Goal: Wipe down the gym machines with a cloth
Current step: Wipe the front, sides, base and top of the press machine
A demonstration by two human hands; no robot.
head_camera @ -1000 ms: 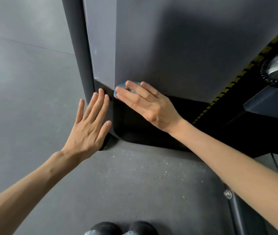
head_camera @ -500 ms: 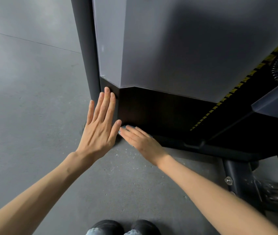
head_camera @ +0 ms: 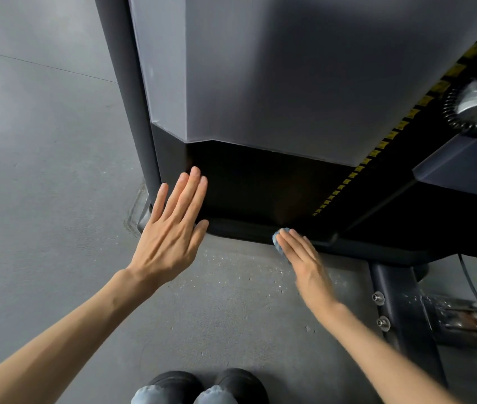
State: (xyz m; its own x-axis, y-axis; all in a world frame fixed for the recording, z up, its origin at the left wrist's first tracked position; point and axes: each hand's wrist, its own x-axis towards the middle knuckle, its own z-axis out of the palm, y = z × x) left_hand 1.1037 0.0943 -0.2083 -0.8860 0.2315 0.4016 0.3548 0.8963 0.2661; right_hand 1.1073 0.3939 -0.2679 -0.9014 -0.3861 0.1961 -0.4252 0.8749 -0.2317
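Cloth [head_camera: 278, 239] is a little blue wad pinned under my right hand [head_camera: 304, 265], fingers flat, pressed on the black bottom rail [head_camera: 240, 228] of the machine [head_camera: 275, 68]. Left hand [head_camera: 173, 228] is open, fingers spread, flat against the dark panel further left. My shoes [head_camera: 202, 386] poke in near the bottom.

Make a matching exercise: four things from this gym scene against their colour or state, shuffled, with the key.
Things:
1. cloth
2. left hand
3. weight labels
4. shoes

States:
A. yellow, in a diagonal row
B. black, at the bottom edge
C. blue, under the right hand
D. flat and open, holding nothing

Pairs: 1-C, 2-D, 3-A, 4-B
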